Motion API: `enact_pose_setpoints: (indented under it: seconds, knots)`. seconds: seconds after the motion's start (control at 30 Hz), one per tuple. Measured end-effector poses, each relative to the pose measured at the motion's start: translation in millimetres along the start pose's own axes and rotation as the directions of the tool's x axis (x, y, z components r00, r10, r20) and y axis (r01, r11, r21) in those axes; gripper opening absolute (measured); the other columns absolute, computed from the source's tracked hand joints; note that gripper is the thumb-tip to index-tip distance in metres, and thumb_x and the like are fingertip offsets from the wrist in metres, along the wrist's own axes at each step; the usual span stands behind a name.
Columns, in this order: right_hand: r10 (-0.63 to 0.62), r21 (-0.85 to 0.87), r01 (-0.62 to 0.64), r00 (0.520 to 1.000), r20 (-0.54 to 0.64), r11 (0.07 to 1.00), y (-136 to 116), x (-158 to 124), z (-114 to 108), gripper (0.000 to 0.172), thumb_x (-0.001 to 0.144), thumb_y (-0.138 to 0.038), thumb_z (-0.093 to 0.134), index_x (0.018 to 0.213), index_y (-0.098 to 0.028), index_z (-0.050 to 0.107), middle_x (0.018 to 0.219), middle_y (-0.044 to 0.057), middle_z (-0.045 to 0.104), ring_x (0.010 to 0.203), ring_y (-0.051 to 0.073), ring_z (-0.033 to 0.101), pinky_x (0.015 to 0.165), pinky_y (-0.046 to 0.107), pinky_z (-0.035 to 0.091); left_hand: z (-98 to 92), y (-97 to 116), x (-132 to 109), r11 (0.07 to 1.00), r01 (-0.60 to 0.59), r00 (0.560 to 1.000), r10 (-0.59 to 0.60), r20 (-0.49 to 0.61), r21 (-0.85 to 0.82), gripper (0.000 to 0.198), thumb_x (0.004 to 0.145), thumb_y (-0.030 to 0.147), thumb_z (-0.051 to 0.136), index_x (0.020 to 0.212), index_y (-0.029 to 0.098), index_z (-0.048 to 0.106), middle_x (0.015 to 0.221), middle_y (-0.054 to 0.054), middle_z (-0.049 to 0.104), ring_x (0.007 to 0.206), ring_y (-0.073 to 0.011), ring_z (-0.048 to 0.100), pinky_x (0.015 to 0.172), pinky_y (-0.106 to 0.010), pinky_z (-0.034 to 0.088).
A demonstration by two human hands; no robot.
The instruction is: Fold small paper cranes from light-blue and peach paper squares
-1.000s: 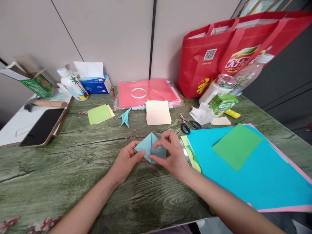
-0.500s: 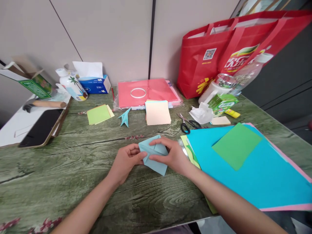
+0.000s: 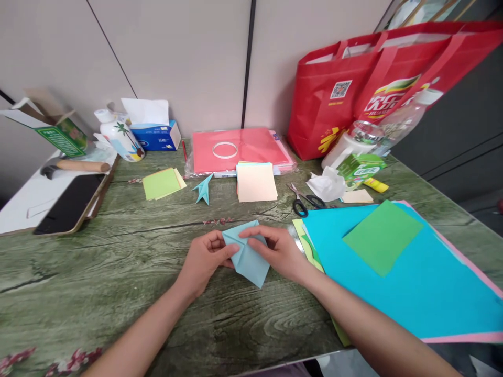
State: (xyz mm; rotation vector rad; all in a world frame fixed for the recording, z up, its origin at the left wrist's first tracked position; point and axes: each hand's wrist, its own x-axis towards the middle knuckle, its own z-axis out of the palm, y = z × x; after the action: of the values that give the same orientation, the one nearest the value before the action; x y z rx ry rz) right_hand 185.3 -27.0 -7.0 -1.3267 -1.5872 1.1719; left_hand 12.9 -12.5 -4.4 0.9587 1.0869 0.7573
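**Light-blue folded paper [image 3: 251,266] in a one-sided pinch**

The creased paper is at the near middle of the wood-grain table [image 3: 98,272], one corner pointing nearward. The left hand [image 3: 208,259] clamps its left side between thumb and fingers. The right hand [image 3: 277,251] has thumb and forefinger close together on the upper face; whether they grip a layer, I cannot tell. If the left pinch slackens, the layers could slide out of line; pressure off the crease could skew the fold. Farther right, the forearm overlaps the blue sheet [image 3: 393,298] and might drag it.

The right hand hides the paper's right side. Its underside is out of sight, and contact with the table is unclear. The red tote bag [image 3: 322,110], far right, runs to the frame edge.
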Motion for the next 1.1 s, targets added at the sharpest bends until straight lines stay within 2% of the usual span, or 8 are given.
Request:
enact_pose_setpoints:
  seconds: [0.23, 0.47, 0.8, 1.1]
  knots:
    - [0.01, 0.019, -0.01, 1.0, -0.009, 1.0, 0.8, -1.1, 1.5, 0.02, 0.077, -0.023, 0.053, 0.089, -0.018, 0.068, 0.079, 0.004, 0.066, 0.062, 0.014, 0.054, 0.05, 0.023, 0.038, 1.6, 0.4, -1.8, 1.0, -0.002, 0.999, 0.003, -0.049, 0.019, 0.023, 0.061, 0.028, 0.075, 0.068, 0.013, 0.059, 0.057, 0.002, 0.062, 0.054, -0.0094, 0.056, 0.049, -0.019, 0.049]
    - [0.005, 0.018, -0.005, 1.0, -0.016, 1.0, 0.7, -1.0, 1.9, 0.015, 0.076, -0.025, 0.057, 0.086, -0.02, 0.068, 0.08, 0.003, 0.067, 0.067, 0.016, 0.058, 0.053, 0.024, 0.043, 2.7, 1.1, -2.9, 0.999, -0.005, 0.999, 0.007, -0.047, 0.036, 0.025, 0.06, 0.03, 0.076, 0.065, 0.014, 0.057, 0.056, 0.003, 0.061, 0.053, -0.0101, 0.056, 0.049, -0.02, 0.048]
    - [0.006, 0.005, -0.006, 1.0, -0.015, 1.0, 1.8, 0.0, 1.8, 0.016, 0.076, -0.021, 0.054, 0.082, -0.019, 0.069, 0.076, 0.002, 0.068, 0.065, 0.015, 0.057, 0.053, 0.024, 0.042, 2.1, 3.2, -3.1, 0.998, -0.001, 0.999, 0.003, -0.035, 0.057, 0.027, 0.057, 0.03, 0.077, 0.06, 0.015, 0.055, 0.052, 0.004, 0.058, 0.051, -0.0101, 0.054, 0.047, -0.02, 0.047]
    - [0.02, 0.01, -0.02, 1.0, -0.002, 1.0, 3.1, -0.5, 2.7, 0.014, 0.074, -0.024, 0.059, 0.081, -0.02, 0.07, 0.071, 0.001, 0.067, 0.058, 0.013, 0.055, 0.048, 0.023, 0.04, 0.4, -0.1, -1.6, 0.998, 0.003, 1.0, -0.001, -0.027, 0.061, 0.026, 0.058, 0.03, 0.077, 0.065, 0.014, 0.057, 0.057, 0.002, 0.062, 0.053, -0.0108, 0.056, 0.049, -0.021, 0.047]
